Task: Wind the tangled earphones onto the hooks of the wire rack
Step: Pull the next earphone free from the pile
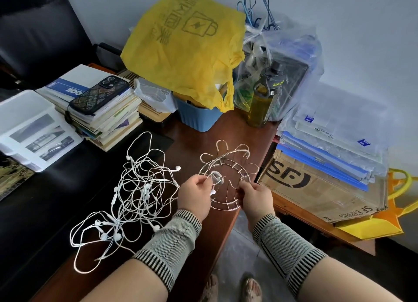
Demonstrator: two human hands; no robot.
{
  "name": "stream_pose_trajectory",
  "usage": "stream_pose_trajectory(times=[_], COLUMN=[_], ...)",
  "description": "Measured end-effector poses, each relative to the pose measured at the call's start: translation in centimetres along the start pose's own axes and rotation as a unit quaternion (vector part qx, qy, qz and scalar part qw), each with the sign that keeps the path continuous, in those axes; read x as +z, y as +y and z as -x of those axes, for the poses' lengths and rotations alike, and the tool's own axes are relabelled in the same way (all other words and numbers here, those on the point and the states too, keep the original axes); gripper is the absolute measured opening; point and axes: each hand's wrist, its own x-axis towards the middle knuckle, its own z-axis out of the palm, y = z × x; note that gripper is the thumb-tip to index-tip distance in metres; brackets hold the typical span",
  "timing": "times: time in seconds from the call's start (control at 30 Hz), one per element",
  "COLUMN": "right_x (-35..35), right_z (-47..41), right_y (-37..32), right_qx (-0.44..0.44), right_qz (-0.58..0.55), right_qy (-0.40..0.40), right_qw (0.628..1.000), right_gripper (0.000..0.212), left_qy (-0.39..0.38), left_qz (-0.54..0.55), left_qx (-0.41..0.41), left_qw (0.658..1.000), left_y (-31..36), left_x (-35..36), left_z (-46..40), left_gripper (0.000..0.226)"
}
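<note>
Cluttered desk [203, 143]: both hands, left [196, 195] and right [256, 199], pinch the stiff, light rack [228, 177]; limp earphones [135, 188] likely snag, best lifted by a bud.

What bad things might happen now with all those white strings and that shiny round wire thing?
1. The white tangled earphones lie in one knotted heap on the dark wooden table; pulling one cord may tighten the knots.
2. The round silver wire rack is held near the table edge by the left hand and right hand; dropped, it might fall to the floor.
</note>
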Motion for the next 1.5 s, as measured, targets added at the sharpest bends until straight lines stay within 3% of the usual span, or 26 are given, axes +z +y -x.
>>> stream_pose_trajectory(times=[0.17,0.43,0.67,0.83,0.97,1.1,1.2,1.27,1.37,1.5], right_x=[1.4,3.3,7.1,10.2,11.9,12.6,12.4,12.5,13.4,15.1], right_z=[1.0,2.1,3.1,2.6,2.2,1.4,0.6,0.1,-0.6,-2.0], right_y=[0.4,1.4,3.6,3.6,4.4,5.2,5.3,5.2,4.7,3.5], right_qx=[0.006,-0.021,-0.058,-0.064,-0.037,-0.01,-0.044,-0.093,-0.176,-0.206], right_qz=[-0.015,0.012,0.142,0.228,0.241,0.23,0.27,0.331,0.437,0.488], right_qy=[-0.006,-0.037,-0.12,-0.16,-0.177,-0.163,-0.125,-0.124,-0.149,-0.164], right_qw=[1.0,0.999,0.981,0.958,0.953,0.959,0.954,0.931,0.87,0.832], right_gripper=[0.027,0.038,0.034,0.023,0.029,0.028,0.015,0.011,0.035,0.042], left_qy=[0.004,-0.077,0.078,0.192,0.192,0.168,0.183,0.185,0.165,0.143], left_qz=[0.008,0.033,-0.026,-0.08,-0.091,-0.108,-0.101,-0.114,-0.128,-0.137], left_qx=[0.019,0.036,-0.035,-0.116,-0.193,-0.192,-0.169,-0.134,-0.072,-0.041], left_qw=[1.0,0.996,0.996,0.971,0.958,0.961,0.963,0.967,0.975,0.979], left_y=[0.0,-2.4,-6.7,-9.4,-11.4,-12.5,-12.4,-12.0,-11.3,-10.6], left_x=[-0.3,-2.8,-7.4,-12.4,-14.7,-15.2,-15.0,-14.5,-13.4,-12.6], left_z=[-1.5,-1.0,-1.6,-3.0,-4.3,-4.8,-4.7,-4.5,-4.3,-5.1], left_gripper=[0.028,0.044,0.022,0.033,0.052,0.047,0.042,0.041,0.038,0.036])
